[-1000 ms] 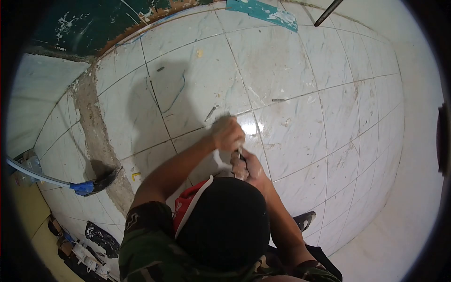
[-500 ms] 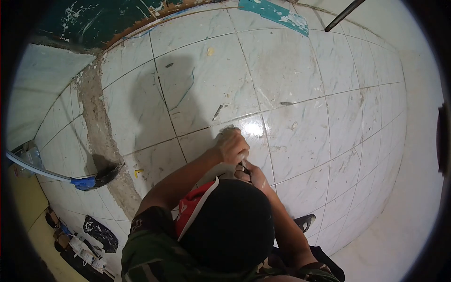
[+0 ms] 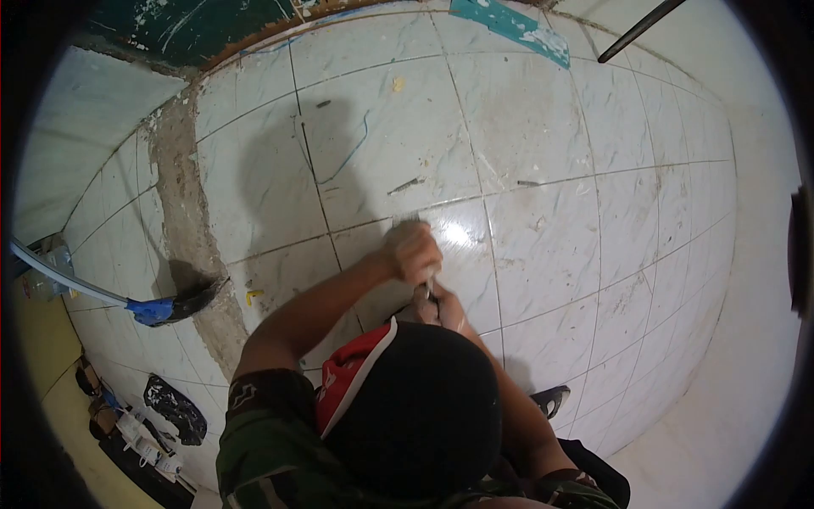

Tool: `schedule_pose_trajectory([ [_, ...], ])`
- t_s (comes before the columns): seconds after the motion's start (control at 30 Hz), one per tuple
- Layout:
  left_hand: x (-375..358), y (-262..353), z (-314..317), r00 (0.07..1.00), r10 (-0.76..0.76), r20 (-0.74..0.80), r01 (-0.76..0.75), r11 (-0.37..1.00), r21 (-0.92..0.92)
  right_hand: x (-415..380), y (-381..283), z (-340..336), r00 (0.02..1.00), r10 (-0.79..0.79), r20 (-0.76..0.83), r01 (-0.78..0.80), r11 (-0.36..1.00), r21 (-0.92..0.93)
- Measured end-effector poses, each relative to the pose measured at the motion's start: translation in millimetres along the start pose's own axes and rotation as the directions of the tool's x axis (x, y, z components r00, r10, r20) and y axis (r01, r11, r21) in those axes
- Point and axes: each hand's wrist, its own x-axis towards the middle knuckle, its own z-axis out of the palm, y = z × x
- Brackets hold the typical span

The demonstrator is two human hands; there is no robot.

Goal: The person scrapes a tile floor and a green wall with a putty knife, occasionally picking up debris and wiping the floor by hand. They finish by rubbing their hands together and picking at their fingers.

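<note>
My left hand (image 3: pixel 415 252) is closed low over the floor tiles, its fingers wrapped toward the front of a tool. Just behind it, my right hand (image 3: pixel 445 312) grips the tool's dark handle (image 3: pixel 433 298). A blurred grey edge shows beyond the left fingers, close to the tiles; the tool's kind cannot be made out. In front of the hands, a thin dark strip (image 3: pixel 406 186) lies on the tile floor (image 3: pixel 543 280). Another short dark piece (image 3: pixel 528 183) rests farther right along a grout line. My capped head hides part of the forearms.
A blue-green wire (image 3: pixel 348 157) curls on the tiles ahead. Leftward are a rough cement strip (image 3: pixel 182 199), a yellow clip (image 3: pixel 253 296), and a blue-taped hose (image 3: pixel 153 311). A teal board (image 3: pixel 513 30) and dark pole (image 3: pixel 640 31) are at the back; a black sandal (image 3: pixel 551 399) is at right.
The view has shifted slightly. The thin dark strip in front of the hands has turned and lies flatter across the tile. Both hands keep their grip, with the left blurred by motion.
</note>
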Motion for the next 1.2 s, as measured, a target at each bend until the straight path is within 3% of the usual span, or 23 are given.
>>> schedule_pose_trajectory([
  [0.03,5.7,0.2,-7.4,1.000,-0.009,0.002,0.009,1.000,-0.005,-1.4,-7.2,9.4,0.998,0.040,0.054,-0.043,0.998,0.049],
  [0.1,22.9,2.1,-23.4,0.804,-0.223,0.550,0.233,0.971,0.054,-6.5,-11.2,13.8,0.992,0.066,0.105,-0.075,0.993,0.090],
  [0.17,27.9,12.8,-22.7,0.791,-0.239,0.563,0.223,0.970,0.098,-11.5,-4.1,14.7,0.991,-0.124,0.056,0.130,0.982,-0.134],
  [0.23,16.3,26.4,-19.4,0.934,-0.156,0.320,0.140,0.987,0.074,-6.9,8.5,4.1,0.988,-0.126,0.084,0.136,0.981,-0.135],
  [0.27,12.3,22.7,-26.2,0.797,-0.201,0.569,0.183,0.979,0.089,-3.7,15.5,-3.0,0.988,-0.118,0.101,0.131,0.983,-0.130],
  [0.3,10.8,15.7,-22.5,0.798,-0.204,0.567,0.185,0.978,0.092,-0.9,12.5,-0.1,0.988,-0.115,0.102,0.128,0.983,-0.133],
  [0.33,9.2,6.5,-15.3,0.964,-0.058,0.259,0.049,0.998,0.042,4.1,6.2,6.3,0.988,-0.052,0.145,0.057,0.998,-0.032],
  [0.37,5.6,-2.0,-10.8,0.992,0.101,-0.079,-0.098,0.994,0.037,7.8,3.4,12.7,0.981,0.003,0.194,-0.017,0.997,0.073],
  [0.47,18.6,-11.0,-32.4,0.946,-0.065,0.317,0.089,0.994,-0.060,5.7,0.0,34.0,0.995,-0.020,0.097,0.011,0.995,0.097],
  [0.5,15.1,-7.6,-31.7,0.946,-0.061,0.317,0.083,0.995,-0.056,5.2,5.3,28.7,0.995,-0.023,0.102,0.014,0.995,0.094],
  [0.57,0.2,9.0,-26.7,0.921,-0.097,0.376,0.106,0.994,-0.004,5.6,27.4,5.4,0.970,-0.216,0.109,0.240,0.921,-0.307],
  [0.6,-0.5,16.1,-28.1,0.790,-0.143,0.597,0.170,0.985,0.011,3.7,30.5,9.2,0.969,-0.219,0.113,0.243,0.920,-0.307],
  [0.63,0.8,12.7,-25.1,0.790,-0.140,0.597,0.166,0.986,0.011,3.1,32.5,12.6,0.957,-0.267,0.112,0.289,0.904,-0.314],
  [0.7,2.6,7.9,-10.1,0.998,0.056,0.031,-0.055,0.998,-0.029,4.1,27.5,12.8,0.944,-0.315,0.101,0.331,0.888,-0.321],
  [0.77,24.4,-18.1,-14.8,0.992,0.082,-0.092,-0.083,0.996,-0.013,7.8,-1.2,22.4,0.975,-0.098,0.201,0.089,0.994,0.057],
  [0.8,52.1,-29.9,-30.3,0.952,-0.044,0.302,0.050,0.999,-0.010,11.9,-19.1,28.1,0.974,-0.099,0.202,0.090,0.995,0.053],
  [0.83,71.8,-37.1,-42.9,0.749,-0.159,0.643,0.165,0.985,0.052,17.5,-40.0,33.7,0.979,-0.052,0.199,0.025,0.991,0.134],
  [0.9,84.7,-36.5,-40.8,0.827,-0.114,0.551,0.105,0.993,0.048,7.9,-58.9,38.0,0.980,0.001,0.197,-0.044,0.976,0.214],
  [0.97,102.8,-28.6,-38.9,0.889,-0.050,0.455,0.036,0.999,0.039,-16.2,-76.1,46.9,0.989,0.015,0.150,-0.017,1.000,0.009],
  [1.03,123.1,3.8,-43.6,0.896,-0.172,0.410,0.174,0.984,0.034,-36.7,-81.3,43.5,0.989,-0.015,0.145,0.027,0.996,-0.081],
  [1.1,128.8,28.6,-44.2,0.922,-0.150,0.357,0.132,0.988,0.075,-48.5,-83.8,34.4,0.987,-0.159,0.037,0.158,0.873,-0.461],
  [1.17,130.4,54.1,-44.1,0.944,-0.129,0.304,0.099,0.989,0.114,-43.7,-84.7,13.2,0.971,-0.240,0.018,0.205,0.785,-0.585],
  [1.2,131.5,67.0,-43.5,0.972,-0.115,0.204,0.113,0.993,0.022,-40.6,-82.1,4.5,0.819,-0.548,0.172,0.429,0.384,-0.818],
])
